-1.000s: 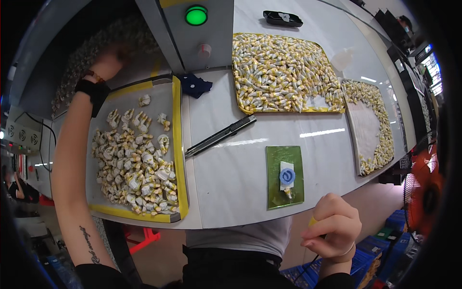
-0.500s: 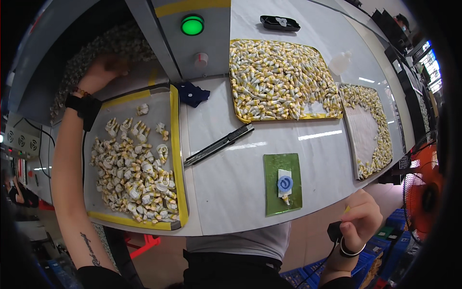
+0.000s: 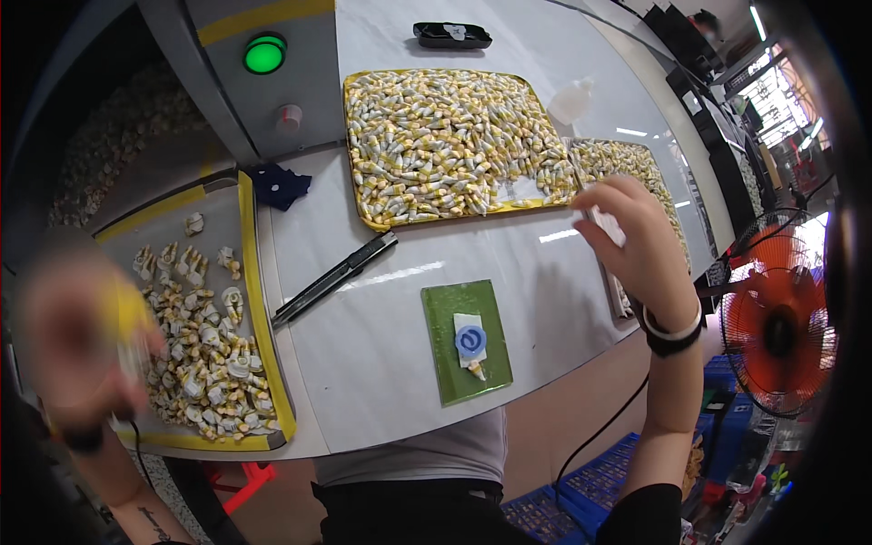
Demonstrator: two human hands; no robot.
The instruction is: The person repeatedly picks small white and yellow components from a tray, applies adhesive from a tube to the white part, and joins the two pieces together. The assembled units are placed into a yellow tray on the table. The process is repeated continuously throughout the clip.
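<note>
My left hand (image 3: 82, 336) is smeared by motion beside the left tray (image 3: 289, 400), a shallow one edged with yellow tape; its fingers cannot be made out. In that tray lie many white-and-yellow clustered pieces (image 3: 204, 354). My right hand (image 3: 640, 245) hangs over the right part of the table, fingers curved and apart from the thumb, with nothing visible between them. It partly covers a smaller tray (image 3: 621, 295) of cone-shaped pieces. Between the hands lies a green pad (image 3: 445, 363) bearing a white block with a blue round piece (image 3: 470, 341) and a small cone at its lower end.
A large yellow-edged tray (image 3: 371, 221) full of small cones stands at the back. Nearby are a black utility knife (image 3: 336, 277), a dark blue cloth (image 3: 278, 185), a clear bottle (image 3: 570, 102) and a black holder (image 3: 452, 35). An orange fan (image 3: 777, 318) stands right.
My left hand has come out of the grey box at the back left, toward me. My right hand has risen from below the table edge and opened. The view has turned right.
</note>
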